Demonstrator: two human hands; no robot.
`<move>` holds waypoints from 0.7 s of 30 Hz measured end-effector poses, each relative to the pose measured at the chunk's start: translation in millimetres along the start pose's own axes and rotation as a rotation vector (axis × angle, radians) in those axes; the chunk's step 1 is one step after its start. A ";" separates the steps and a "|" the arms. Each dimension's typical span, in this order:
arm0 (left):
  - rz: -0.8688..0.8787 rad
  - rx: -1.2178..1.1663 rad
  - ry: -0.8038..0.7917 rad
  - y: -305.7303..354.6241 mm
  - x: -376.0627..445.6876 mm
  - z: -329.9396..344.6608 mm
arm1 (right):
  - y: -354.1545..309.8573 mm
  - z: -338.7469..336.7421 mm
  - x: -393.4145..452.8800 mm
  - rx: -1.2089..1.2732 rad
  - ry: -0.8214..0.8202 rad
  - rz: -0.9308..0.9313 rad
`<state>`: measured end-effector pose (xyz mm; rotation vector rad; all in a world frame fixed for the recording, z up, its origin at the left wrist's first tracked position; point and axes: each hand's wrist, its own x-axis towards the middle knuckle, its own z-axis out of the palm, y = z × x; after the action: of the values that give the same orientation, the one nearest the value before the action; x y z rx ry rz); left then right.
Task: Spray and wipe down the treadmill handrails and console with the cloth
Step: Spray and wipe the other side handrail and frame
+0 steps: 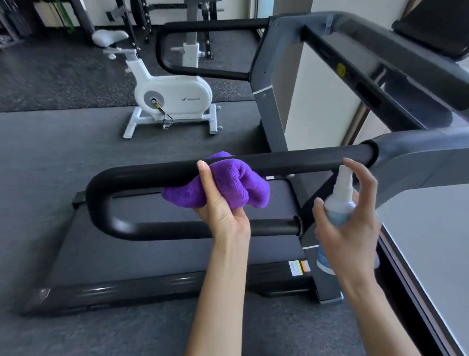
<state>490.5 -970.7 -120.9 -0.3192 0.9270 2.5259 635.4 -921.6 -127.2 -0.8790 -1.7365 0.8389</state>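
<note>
right hand [351, 224] hides most of spray bottle [339, 205].

White exercise bike [172, 96] stands on dark rubber floor [41, 155], beyond treadmill, on white two-bar base. Bike's white saddle [109, 37] sits at upper left of its frame. Behind bike, black weight rack [139, 10] against back wall. Metal shelving [1, 19] at far upper left. Black padded bench [440, 15] at upper right. Pale grey wall panel [446, 244] along right side.
</note>
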 end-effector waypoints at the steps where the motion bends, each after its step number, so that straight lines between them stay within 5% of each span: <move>1: 0.022 0.002 0.020 12.7 7.8 -6.6 | -3.2 7.5 -0.9 0.006 -0.011 -0.020; 7: 0.117 0.004 0.039 80.2 53.7 -48.2 | -21.6 46.3 -9.4 0.061 -0.114 -0.084; 14: 0.145 0.044 0.059 63.5 44.4 -40.4 | -21.7 56.9 -17.4 0.048 -0.113 -0.128; 21: 0.086 0.692 -0.172 39.0 32.9 -93.7 | -9.1 46.3 -19.3 -0.059 -0.066 -0.115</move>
<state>449.4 -1048.7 -180.9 0.1521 1.6735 2.0855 594.9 -949.2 -141.2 -0.7897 -1.8592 0.7509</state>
